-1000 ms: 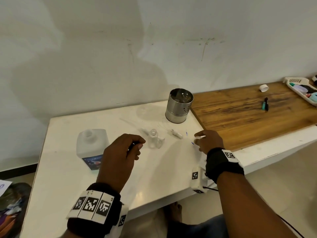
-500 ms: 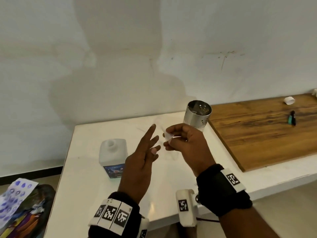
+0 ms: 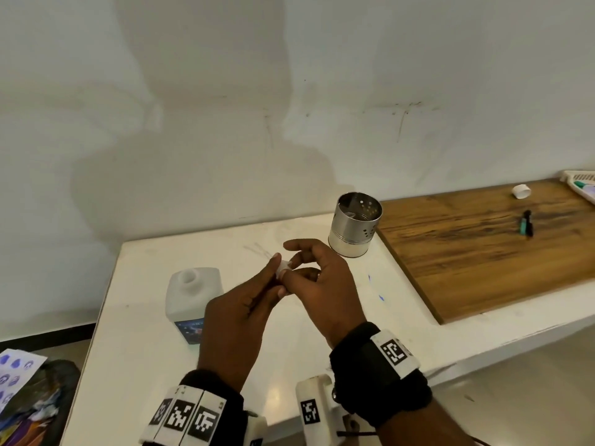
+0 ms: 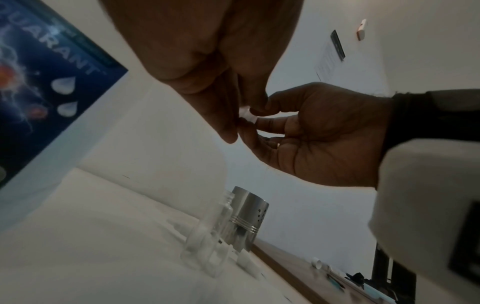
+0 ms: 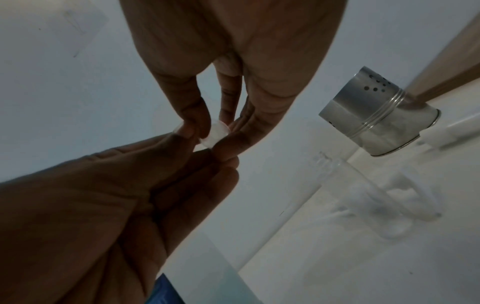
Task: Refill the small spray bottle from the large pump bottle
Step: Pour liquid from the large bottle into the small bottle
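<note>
Both hands are raised above the white table [image 3: 138, 349] and meet fingertip to fingertip. My right hand [image 3: 294, 268] pinches a small translucent white piece [image 3: 283, 268] between thumb and forefinger. My left hand [image 3: 277, 280] pinches the same piece [image 5: 214, 134] from the other side. The large white bottle [image 3: 193, 292] with a blue label stands on the table to the left, its neck open with no pump on it. The small clear spray bottle [image 4: 207, 234] stands uncapped on the table below the hands; in the head view the hands hide it.
A perforated steel cup [image 3: 354, 230] stands behind the hands, beside a wooden board [image 3: 483, 259]. On the board lie a white cap [image 3: 520, 191] and a small green and black item [image 3: 525, 223]. A white tray [image 3: 582, 185] sits at the far right. A bag [image 3: 29, 407] lies on the floor at left.
The right hand lifted the small white piece from the table. The left hand rose, opened, then closed in and now pinches the piece too.
</note>
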